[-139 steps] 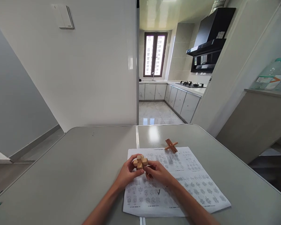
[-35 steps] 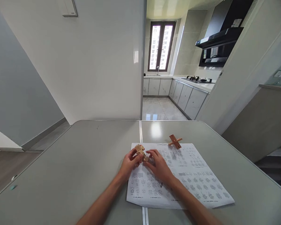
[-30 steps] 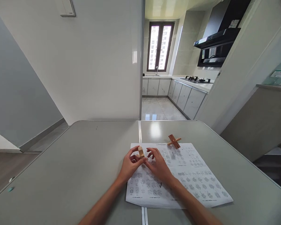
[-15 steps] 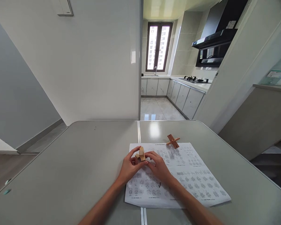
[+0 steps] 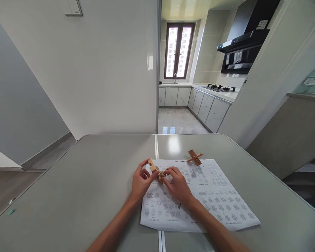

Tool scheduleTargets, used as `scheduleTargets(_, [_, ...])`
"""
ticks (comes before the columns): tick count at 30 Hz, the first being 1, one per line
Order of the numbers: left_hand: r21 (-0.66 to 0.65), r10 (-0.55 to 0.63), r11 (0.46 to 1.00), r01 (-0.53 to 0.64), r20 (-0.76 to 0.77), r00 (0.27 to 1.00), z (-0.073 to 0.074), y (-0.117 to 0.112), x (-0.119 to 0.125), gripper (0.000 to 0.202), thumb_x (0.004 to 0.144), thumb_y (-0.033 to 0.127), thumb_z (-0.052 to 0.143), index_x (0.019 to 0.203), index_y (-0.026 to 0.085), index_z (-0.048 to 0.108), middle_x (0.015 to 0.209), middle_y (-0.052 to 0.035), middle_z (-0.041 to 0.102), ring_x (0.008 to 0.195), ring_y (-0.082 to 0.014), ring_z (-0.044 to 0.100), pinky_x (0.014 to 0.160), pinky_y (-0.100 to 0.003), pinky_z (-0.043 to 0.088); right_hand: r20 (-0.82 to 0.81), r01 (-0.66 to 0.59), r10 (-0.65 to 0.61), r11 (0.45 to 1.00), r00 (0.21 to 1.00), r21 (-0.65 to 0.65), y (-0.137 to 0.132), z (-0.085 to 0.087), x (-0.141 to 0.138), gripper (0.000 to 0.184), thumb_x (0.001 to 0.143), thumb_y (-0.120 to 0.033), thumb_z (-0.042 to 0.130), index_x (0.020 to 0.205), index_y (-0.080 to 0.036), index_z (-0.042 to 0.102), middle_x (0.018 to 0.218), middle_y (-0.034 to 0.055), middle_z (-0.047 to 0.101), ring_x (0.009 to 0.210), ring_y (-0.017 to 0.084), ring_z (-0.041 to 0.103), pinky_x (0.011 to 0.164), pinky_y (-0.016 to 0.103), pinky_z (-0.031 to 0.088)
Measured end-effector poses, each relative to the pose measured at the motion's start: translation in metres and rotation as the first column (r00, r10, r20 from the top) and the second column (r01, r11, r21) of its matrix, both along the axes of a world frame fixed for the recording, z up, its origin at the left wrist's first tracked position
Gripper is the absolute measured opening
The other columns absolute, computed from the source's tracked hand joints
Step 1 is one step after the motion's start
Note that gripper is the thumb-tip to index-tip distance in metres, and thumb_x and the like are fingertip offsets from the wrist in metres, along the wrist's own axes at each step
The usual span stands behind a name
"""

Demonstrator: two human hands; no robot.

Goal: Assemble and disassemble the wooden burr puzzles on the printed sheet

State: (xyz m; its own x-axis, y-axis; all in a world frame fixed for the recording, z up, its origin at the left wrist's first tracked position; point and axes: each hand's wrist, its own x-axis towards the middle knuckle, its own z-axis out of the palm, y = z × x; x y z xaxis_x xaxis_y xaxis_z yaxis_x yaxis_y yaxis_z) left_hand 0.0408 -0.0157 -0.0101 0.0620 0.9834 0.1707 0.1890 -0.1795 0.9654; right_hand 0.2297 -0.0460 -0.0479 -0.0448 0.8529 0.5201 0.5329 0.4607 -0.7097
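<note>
Both my hands meet over the near left part of a printed instruction sheet (image 5: 215,196) on the grey table (image 5: 81,189). My left hand (image 5: 140,180) pinches a light wooden puzzle piece (image 5: 151,165) that sticks up and to the left. My right hand (image 5: 177,185) is closed on the rest of the small wooden puzzle (image 5: 161,174), which is mostly hidden by its fingers. A darker wooden cross puzzle (image 5: 195,157) lies at the far edge of the sheet, apart from both hands.
A seam (image 5: 156,147) runs down the table's middle. A small teal object (image 5: 11,211) lies near the table's left edge. Beyond the table stand a white wall (image 5: 94,77) and a kitchen doorway (image 5: 183,115); a counter (image 5: 299,129) rises at the right.
The compact wooden cluster held earlier has come apart: one piece now sticks out in my left hand, away from the part in my right. The cross puzzle and sheet have stayed put.
</note>
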Motion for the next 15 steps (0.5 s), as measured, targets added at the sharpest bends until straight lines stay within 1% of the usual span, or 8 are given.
scheduleTargets(1, [0.027,0.053,0.998,-0.052,-0.046,0.998,0.0,0.003,-0.002,0.071,0.075,0.054,0.084,0.135,0.024,0.06,0.081,0.002,0.063,0.06,-0.0122,0.051,0.058,-0.026,0.042,0.006,0.04,-0.04,0.999,0.999,-0.016,0.001,-0.002,0.001,0.009,0.098,-0.028,0.063,0.104,-0.023,0.067,0.108,0.01,0.067,0.102,0.028,0.064,0.09,0.044,0.053])
scheduleTargets(3, [0.108,0.133,0.987,-0.118,-0.15,0.98,-0.002,0.008,-0.005,0.065,0.073,0.051,0.086,0.128,0.024,0.063,0.095,-0.0023,0.067,0.075,-0.0179,0.061,0.068,-0.03,0.049,0.023,0.112,-0.111,0.992,0.994,-0.053,0.003,-0.005,0.004,0.009,0.098,-0.03,0.063,0.101,-0.023,0.067,0.106,0.0096,0.067,0.101,0.028,0.064,0.089,0.043,0.052])
scheduleTargets(5, [0.191,0.169,0.974,-0.123,-0.247,0.954,-0.007,0.012,-0.007,0.057,0.071,0.046,0.086,0.119,0.024,0.065,0.109,-0.0059,0.068,0.097,-0.025,0.064,0.083,-0.037,0.051,0.035,0.152,-0.149,0.984,0.988,-0.091,0.005,-0.007,0.005,0.009,0.097,-0.031,0.063,0.098,-0.023,0.067,0.104,0.0089,0.068,0.099,0.028,0.064,0.086,0.042,0.052])
scheduleTargets(7, [0.24,0.17,0.966,-0.094,-0.317,0.933,-0.012,0.013,-0.008,0.051,0.071,0.043,0.086,0.113,0.025,0.064,0.116,-0.0069,0.068,0.113,-0.0297,0.061,0.093,-0.043,0.05,0.046,0.162,-0.158,0.98,0.986,-0.117,0.005,-0.009,0.006,0.009,0.097,-0.031,0.064,0.096,-0.022,0.066,0.103,0.0083,0.068,0.097,0.027,0.064,0.085,0.041,0.051])
scheduleTargets(9, [0.262,0.161,0.963,-0.065,-0.363,0.918,-0.018,0.013,-0.007,0.049,0.07,0.043,0.087,0.108,0.024,0.062,0.12,-0.0072,0.066,0.118,-0.0314,0.058,0.098,-0.046,0.049,0.057,0.162,-0.156,0.978,0.986,-0.129,0.005,-0.009,0.006,0.007,0.096,-0.029,0.064,0.095,-0.022,0.065,0.103,0.008,0.067,0.097,0.027,0.063,0.086,0.04,0.051])
scheduleTargets(11, [0.271,0.162,0.961,-0.054,-0.396,0.904,-0.022,0.012,-0.007,0.051,0.067,0.044,0.088,0.103,0.023,0.058,0.121,-0.008,0.065,0.119,-0.032,0.058,0.1,-0.048,0.048,0.073,0.165,-0.156,0.978,0.985,-0.128,0.005,-0.009,0.005,0.005,0.094,-0.027,0.065,0.095,-0.022,0.064,0.103,0.0079,0.067,0.098,0.027,0.063,0.087,0.04,0.05])
scheduleTargets(15, [0.273,0.154,0.962,-0.025,-0.46,0.875,-0.025,0.015,-0.009,0.055,0.062,0.041,0.09,0.098,0.023,0.053,0.124,-0.0098,0.062,0.119,-0.0333,0.056,0.101,-0.05,0.048,0.102,0.168,-0.157,0.979,0.982,-0.114,0.005,-0.008,0.005,0.004,0.092,-0.025,0.065,0.095,-0.023,0.063,0.104,0.0082,0.067,0.1,0.028,0.062,0.089,0.041,0.05])
